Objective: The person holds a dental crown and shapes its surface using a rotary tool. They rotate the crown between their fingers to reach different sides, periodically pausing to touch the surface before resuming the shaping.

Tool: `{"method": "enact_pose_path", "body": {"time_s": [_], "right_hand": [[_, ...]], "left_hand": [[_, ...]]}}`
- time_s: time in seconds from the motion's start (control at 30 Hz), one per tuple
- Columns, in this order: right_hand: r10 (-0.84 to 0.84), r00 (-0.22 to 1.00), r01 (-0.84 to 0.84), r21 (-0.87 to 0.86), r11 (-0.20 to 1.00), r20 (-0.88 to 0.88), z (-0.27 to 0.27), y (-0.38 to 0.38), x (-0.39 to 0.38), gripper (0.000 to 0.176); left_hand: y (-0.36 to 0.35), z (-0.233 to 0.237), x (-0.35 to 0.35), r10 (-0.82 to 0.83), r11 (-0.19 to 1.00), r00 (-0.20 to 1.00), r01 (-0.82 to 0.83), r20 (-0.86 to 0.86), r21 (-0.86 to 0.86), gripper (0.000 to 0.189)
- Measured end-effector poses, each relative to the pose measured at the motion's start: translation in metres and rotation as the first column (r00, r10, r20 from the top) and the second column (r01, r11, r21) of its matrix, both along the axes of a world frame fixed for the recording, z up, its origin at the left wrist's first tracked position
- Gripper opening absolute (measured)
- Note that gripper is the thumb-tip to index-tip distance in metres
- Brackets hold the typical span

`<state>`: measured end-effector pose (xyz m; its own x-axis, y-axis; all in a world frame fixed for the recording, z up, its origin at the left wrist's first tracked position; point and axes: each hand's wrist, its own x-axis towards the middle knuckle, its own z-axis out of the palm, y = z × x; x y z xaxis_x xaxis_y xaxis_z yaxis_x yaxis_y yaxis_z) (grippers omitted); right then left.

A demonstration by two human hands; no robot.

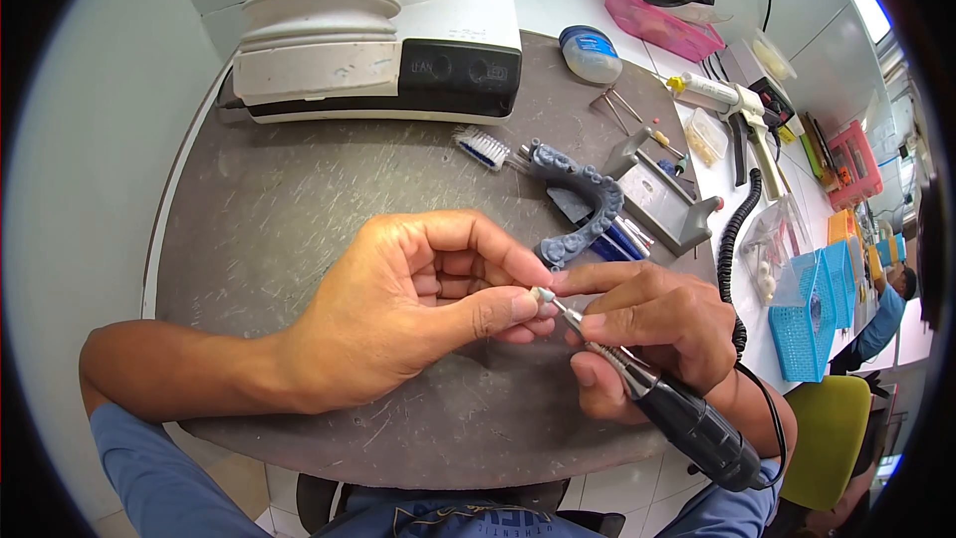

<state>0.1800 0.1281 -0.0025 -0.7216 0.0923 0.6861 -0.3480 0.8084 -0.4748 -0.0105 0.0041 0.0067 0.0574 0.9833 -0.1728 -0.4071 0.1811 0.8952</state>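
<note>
My left hand (pixel 393 314) pinches a small whitish piece, seemingly a dental crown (pixel 541 294), between thumb and fingertips. My right hand (pixel 667 319) is wrapped round a black and silver rotary handpiece (pixel 687 423), gripped like a pen. The handpiece's tip meets the small piece or lies right beside it; the exact contact is too small to tell. Both hands are close together over the grey bench (pixel 299 169), fingertips nearly touching. Just beyond them lies a grey dental arch model (pixel 605 201). A brush with white and blue bristles (pixel 483 147) rests to its left.
A white and black dust extractor (pixel 458 80) with a ribbed hose stands at the back. On the right are a metal handpiece stand (pixel 662 194), a coiled black cable (pixel 732 249), a dispensing gun (pixel 727 100) and a blue basket (pixel 802 324). Another person (pixel 881 324) is far right.
</note>
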Motion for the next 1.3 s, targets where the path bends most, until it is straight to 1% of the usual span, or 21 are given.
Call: {"method": "enact_pose_path", "body": {"time_s": [0.03,0.1,0.2,0.43,0.5,0.63,0.7,0.8,0.9,1.03,1.13,1.2,1.23,1.3], "right_hand": [[0.000,1.000,0.000,0.001,1.000,0.000,0.0013,-0.0019,-0.0003,0.021],[-0.049,0.999,0.049,-0.061,0.997,-0.004,0.0048,-0.0073,-0.0012,0.026],[-0.069,0.997,0.067,-0.073,0.995,-0.032,0.0005,-0.0060,-0.0004,0.027],[-0.071,0.997,0.069,-0.081,0.994,-0.025,0.0013,-0.0067,-0.0002,0.028],[-0.045,0.999,0.046,-0.072,0.996,0.016,0.0048,-0.0072,-0.0002,0.027],[-0.045,0.999,0.045,-0.075,0.996,-0.002,0.0030,-0.0076,-0.0007,0.025],[-0.077,0.997,0.074,-0.115,0.991,-0.020,-0.0004,-0.0076,0.0002,0.024],[-0.049,0.999,0.049,-0.076,0.996,-0.002,0.0045,-0.0076,-0.0014,0.025],[-0.075,0.997,0.073,-0.092,0.993,-0.017,0.0001,-0.0066,0.0003,0.025],[-0.052,0.999,0.052,-0.081,0.995,0.001,0.0032,-0.0072,0.0000,0.025],[-0.077,0.997,0.077,-0.081,0.994,-0.002,0.0018,-0.0058,0.0001,0.025],[0.021,1.000,-0.021,0.008,1.000,0.002,0.0028,-0.0011,-0.0016,0.020],[0.021,1.000,-0.021,0.008,1.000,0.002,0.0018,-0.0026,-0.0013,0.020],[-0.076,0.997,0.074,-0.089,0.993,-0.022,-0.0006,-0.0070,-0.0001,0.026]], "left_hand": [[0.0000,0.0001,0.0000,0.001,1.000,1.000,-0.001,0.001,-0.002,0.015],[-0.0001,-0.0013,0.0000,0.002,1.000,1.000,-0.001,-0.013,0.012,0.015],[-0.0002,-0.0018,-0.0003,0.000,1.000,0.999,0.001,-0.034,0.017,0.015],[-0.0004,-0.0012,-0.0001,0.002,1.000,1.000,-0.002,-0.016,-0.007,0.015],[-0.0003,-0.0003,-0.0007,-0.003,1.000,1.000,0.002,-0.021,-0.011,0.015],[-0.0005,-0.0003,0.0001,0.006,1.000,1.000,-0.006,-0.024,-0.006,0.016],[-0.0005,-0.0004,0.0000,0.006,1.000,1.000,-0.006,-0.023,-0.006,0.015],[-0.0004,0.0003,0.0001,0.006,1.000,1.000,-0.006,-0.023,-0.008,0.015],[-0.0002,0.0001,-0.0002,0.002,1.000,1.000,-0.002,-0.024,-0.007,0.015],[0.0001,0.0012,0.0000,0.001,1.000,1.000,-0.002,-0.024,-0.014,0.015],[0.0000,0.0003,-0.0003,-0.004,1.000,1.000,0.004,-0.018,-0.013,0.015],[0.0001,0.0004,-0.0003,-0.003,1.000,1.000,0.003,-0.016,-0.014,0.015],[0.0001,0.0004,-0.0004,-0.001,1.000,1.000,0.001,-0.015,-0.015,0.015],[0.0000,0.0006,-0.0005,-0.002,1.000,1.000,0.002,-0.012,-0.018,0.015]]}}
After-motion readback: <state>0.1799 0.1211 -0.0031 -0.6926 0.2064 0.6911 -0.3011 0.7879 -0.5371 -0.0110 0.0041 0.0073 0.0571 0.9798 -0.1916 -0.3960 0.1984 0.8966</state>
